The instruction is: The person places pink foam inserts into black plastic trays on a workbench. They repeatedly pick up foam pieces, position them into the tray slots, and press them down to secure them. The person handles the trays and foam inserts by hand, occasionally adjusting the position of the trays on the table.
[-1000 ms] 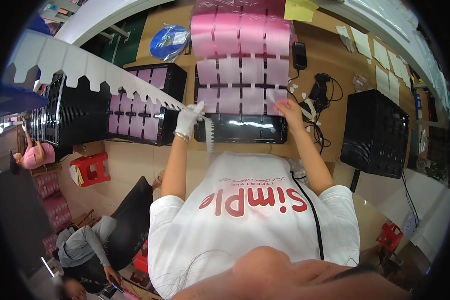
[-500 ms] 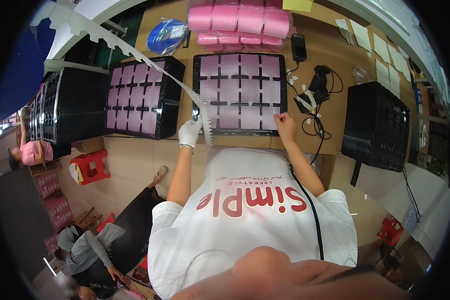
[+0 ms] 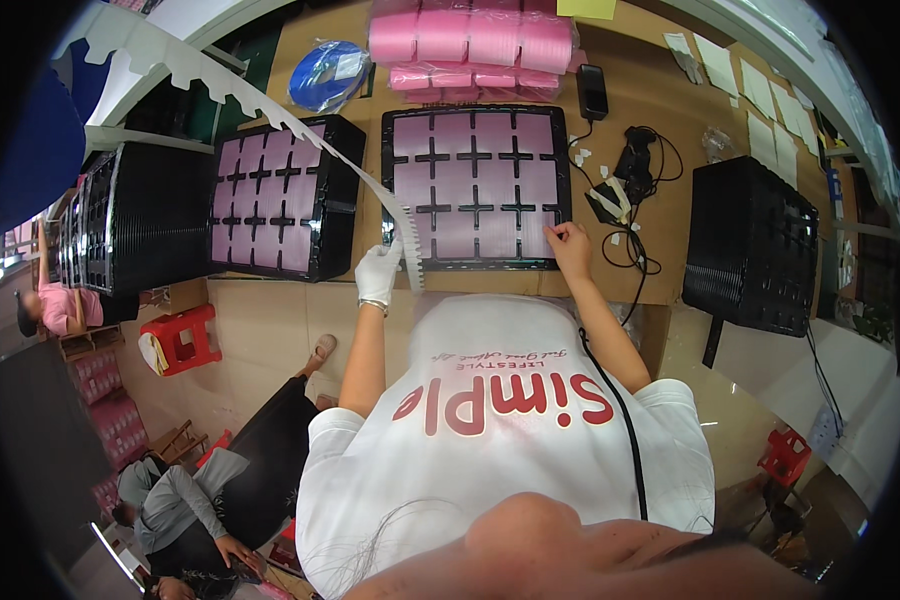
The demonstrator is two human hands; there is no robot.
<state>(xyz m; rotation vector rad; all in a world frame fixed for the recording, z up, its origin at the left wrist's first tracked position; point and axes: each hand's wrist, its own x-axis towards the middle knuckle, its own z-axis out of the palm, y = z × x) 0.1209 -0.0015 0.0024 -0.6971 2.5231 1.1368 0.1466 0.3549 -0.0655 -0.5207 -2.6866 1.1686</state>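
In front of me lies a black tray point(image 3: 432, 210) with black crosses dividing its pink film-like pieces. A long white toothed strip point(image 3: 295, 125) curves in from the upper left and hangs down over the tray's near left part. My left hand point(image 3: 378, 274), in a white glove, is closed with its fingertips at this strip, beside the tray's near left corner. My bare right hand point(image 3: 572, 252) is in a pinch at the tray's near right edge. Whatever sits between those fingers is too small to make out.
Tall stacks of similar black trays stand left point(image 3: 336, 205) and right point(image 3: 745, 250). Pink wrapped rolls point(image 3: 470, 38) and a blue coil point(image 3: 328, 78) lie behind. A black adapter point(image 3: 592, 92) and cables are at right. Two people and a red stool point(image 3: 182, 340) are at left.
The tray and the things around it sit slightly further left in view. Both hands stay at the tray's near edge, with the left one barely shifted.
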